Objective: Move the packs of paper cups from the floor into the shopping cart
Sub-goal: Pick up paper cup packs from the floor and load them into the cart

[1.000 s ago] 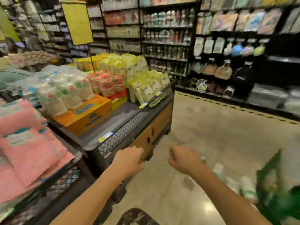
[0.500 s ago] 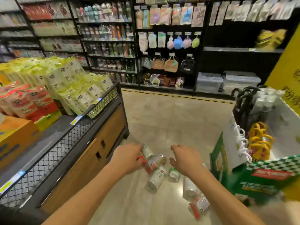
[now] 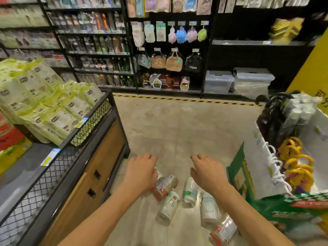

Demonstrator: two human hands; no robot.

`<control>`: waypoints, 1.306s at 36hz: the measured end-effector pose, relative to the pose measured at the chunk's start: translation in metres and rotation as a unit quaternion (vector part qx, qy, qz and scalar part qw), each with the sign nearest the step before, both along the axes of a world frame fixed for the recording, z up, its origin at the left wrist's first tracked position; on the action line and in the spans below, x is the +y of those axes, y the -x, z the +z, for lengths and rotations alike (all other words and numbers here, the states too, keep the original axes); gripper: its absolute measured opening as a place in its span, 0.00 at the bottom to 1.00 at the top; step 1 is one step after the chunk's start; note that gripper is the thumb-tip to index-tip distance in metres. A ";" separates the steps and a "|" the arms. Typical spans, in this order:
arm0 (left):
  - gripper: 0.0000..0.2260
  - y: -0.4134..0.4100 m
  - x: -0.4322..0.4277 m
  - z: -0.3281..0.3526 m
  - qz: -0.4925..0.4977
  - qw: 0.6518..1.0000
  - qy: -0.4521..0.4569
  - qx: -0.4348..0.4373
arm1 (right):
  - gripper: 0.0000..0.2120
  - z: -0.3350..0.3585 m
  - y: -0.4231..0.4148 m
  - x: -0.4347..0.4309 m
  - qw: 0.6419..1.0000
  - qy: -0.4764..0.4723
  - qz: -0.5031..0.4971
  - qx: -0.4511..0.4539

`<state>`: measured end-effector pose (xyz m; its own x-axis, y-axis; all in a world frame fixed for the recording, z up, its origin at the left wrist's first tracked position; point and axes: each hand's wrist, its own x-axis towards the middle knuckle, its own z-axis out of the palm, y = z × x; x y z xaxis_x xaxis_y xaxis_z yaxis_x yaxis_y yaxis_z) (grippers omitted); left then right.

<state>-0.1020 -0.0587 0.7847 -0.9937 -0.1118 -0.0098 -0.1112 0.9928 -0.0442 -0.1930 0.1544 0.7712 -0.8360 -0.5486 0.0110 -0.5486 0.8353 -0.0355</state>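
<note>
Reaching down for the packs of paper cups (image 3: 209,210), scattered on the floor (image 3: 168,132) near and centre, between the wooden display stand (image 3: 99,157) on the left and the green carton (image 3: 266,208) on the right. Left hand (image 3: 142,172): above the leftmost packs, fingers loosely curled, nothing held. Right hand (image 3: 206,173): above the green-banded pack (image 3: 190,191), fingers likewise slack, nothing held. Take one pack per hand; judged most convenient, the brown-printed pack (image 3: 166,183) for the left and the green-banded pack for the right. Wrap fingers and thumb round the middle of the sleeve, across the long axis, never at an end. Grip lightly: thin stacked cups in clear film, likely to buckle under a hard squeeze. Expect glossy, slippery wrap and a tendency to roll on the smooth, pale, faintly reflective flooring; pin from above before closing the fingers. Shapes: long cylinders, all lying on their sides at mixed angles, several just beside one another. White pack with red label (image 3: 169,207) just near of the brown-printed one; clear-wrapped pack (image 3: 223,229) nearest, toward the right. Lift straight up, clear of neighbours, to avoid knocking the rest apart. Shopping cart: not identifiable with certainty in this view; locate before carrying.
</note>
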 end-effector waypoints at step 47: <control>0.47 0.345 -0.068 -0.854 -0.032 0.961 -0.089 -0.259 | 0.62 -0.856 0.137 -0.156 0.752 0.186 -0.440 -0.455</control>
